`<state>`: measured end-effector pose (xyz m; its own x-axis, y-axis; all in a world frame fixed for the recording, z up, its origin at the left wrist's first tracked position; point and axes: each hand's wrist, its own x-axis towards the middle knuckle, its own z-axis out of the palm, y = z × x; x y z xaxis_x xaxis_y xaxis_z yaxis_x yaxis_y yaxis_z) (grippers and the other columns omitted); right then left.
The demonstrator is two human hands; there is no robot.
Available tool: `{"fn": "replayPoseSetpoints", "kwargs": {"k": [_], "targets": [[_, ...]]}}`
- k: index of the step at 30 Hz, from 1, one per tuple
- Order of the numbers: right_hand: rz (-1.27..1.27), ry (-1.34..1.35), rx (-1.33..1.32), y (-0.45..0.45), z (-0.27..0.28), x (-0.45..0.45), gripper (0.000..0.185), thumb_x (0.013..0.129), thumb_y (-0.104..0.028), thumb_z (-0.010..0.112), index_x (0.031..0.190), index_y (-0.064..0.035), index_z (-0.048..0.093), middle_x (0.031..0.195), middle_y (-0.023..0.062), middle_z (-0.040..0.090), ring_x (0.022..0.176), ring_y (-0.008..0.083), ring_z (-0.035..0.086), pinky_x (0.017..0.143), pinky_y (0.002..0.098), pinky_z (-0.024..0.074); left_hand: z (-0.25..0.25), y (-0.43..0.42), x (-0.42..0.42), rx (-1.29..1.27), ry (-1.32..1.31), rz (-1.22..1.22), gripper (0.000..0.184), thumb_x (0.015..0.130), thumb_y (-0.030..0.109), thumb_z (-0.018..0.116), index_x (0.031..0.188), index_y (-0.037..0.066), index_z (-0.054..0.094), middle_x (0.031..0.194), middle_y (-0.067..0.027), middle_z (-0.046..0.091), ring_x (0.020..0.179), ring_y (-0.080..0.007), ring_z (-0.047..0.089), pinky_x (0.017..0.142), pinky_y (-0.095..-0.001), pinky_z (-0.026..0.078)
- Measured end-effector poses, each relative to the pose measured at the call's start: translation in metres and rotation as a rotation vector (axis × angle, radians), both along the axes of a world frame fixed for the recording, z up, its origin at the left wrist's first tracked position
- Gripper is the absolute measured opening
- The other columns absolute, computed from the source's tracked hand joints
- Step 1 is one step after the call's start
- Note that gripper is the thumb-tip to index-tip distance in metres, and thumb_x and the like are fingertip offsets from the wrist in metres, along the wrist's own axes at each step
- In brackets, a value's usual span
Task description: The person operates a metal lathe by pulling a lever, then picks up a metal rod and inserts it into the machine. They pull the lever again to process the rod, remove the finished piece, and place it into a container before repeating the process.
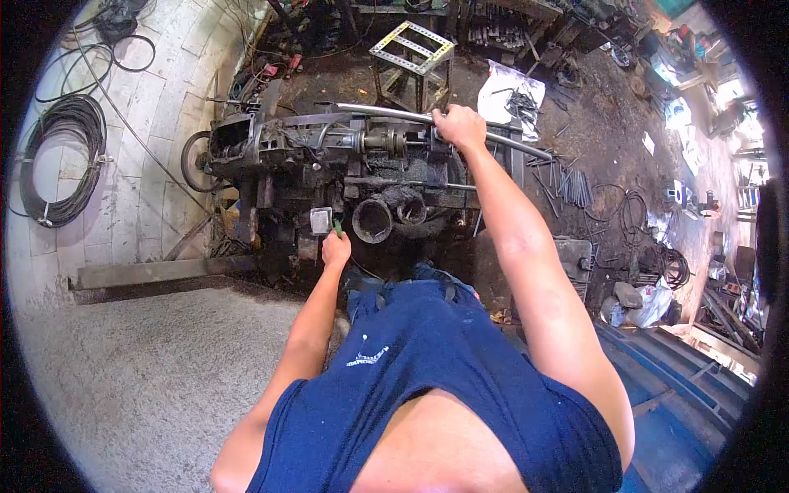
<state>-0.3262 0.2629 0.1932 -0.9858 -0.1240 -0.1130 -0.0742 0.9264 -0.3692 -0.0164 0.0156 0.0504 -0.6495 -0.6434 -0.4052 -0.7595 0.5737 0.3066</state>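
Note:
In front of me stands a dark, greasy lathe-like machine. My right hand is closed around a long, shiny metal rod, which slants across the machine's far side and sticks out to the right. My left hand is at the machine's near side, its fingers closed on a slim green handle; what it belongs to is too small to make out. Just left of the handle sits a pale square box. Two round metal rings lie to the right of the left hand.
A metal-framed stool stands beyond the machine. Dark metal pieces lie on a white sheet, and several rods lie on the floor at right. Coiled black cable rests at left, near a long metal beam.

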Motion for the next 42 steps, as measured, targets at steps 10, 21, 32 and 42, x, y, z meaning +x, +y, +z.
{"fn": "replayPoseSetpoints", "kwargs": {"k": [10, 21, 32, 42], "targets": [[0.006, -0.04, 0.043, -0.004, 0.004, 0.001, 0.056, 0.084, -0.053, 0.051, 0.094, -0.0033, 0.073, 0.097, 0.021, 0.07, 0.095, 0.0357, 0.067, 0.087, 0.0429, 0.0514, -0.005, 0.0, 0.0, 0.012, 0.01, 0.051, 0.034, 0.091, 0.032, 0.053, 0.113, 0.008, 0.063, 0.103, -0.0244, 0.066, 0.1, -0.0419, 0.063, 0.086, -0.0508, 0.05], [0.014, -0.004, 0.023, -0.004, 0.003, 0.0, 0.055, 0.084, -0.052, 0.052, 0.09, -0.0017, 0.073, 0.094, 0.0218, 0.07, 0.092, 0.0364, 0.068, 0.084, 0.0437, 0.052, -0.005, 0.002, 0.003, -0.008, 0.038, 0.052, 0.039, 0.092, 0.032, 0.053, 0.12, 0.006, 0.061, 0.104, -0.025, 0.066, 0.099, -0.0426, 0.063, 0.087, -0.05, 0.05], [0.017, 0.035, 0.012, -0.001, -0.002, 0.0, 0.056, 0.083, -0.052, 0.051, 0.089, -0.0015, 0.073, 0.094, 0.0224, 0.07, 0.092, 0.037, 0.068, 0.084, 0.0442, 0.0519, -0.004, 0.003, 0.003, 0.02, 0.038, 0.083, 0.041, 0.091, 0.032, 0.053, 0.123, 0.007, 0.061, 0.106, -0.0259, 0.066, 0.101, -0.0425, 0.063, 0.088, -0.0497, 0.05], [0.018, -0.005, 0.029, -0.001, 0.002, 0.001, 0.054, 0.083, -0.052, 0.052, 0.091, -0.0037, 0.074, 0.095, 0.0214, 0.07, 0.092, 0.0363, 0.068, 0.084, 0.0445, 0.0519, -0.003, 0.004, 0.003, -0.009, 0.044, 0.054, 0.036, 0.091, 0.032, 0.053, 0.117, 0.008, 0.063, 0.1, -0.0254, 0.067, 0.096, -0.0435, 0.063, 0.084, -0.0508, 0.051]]}}
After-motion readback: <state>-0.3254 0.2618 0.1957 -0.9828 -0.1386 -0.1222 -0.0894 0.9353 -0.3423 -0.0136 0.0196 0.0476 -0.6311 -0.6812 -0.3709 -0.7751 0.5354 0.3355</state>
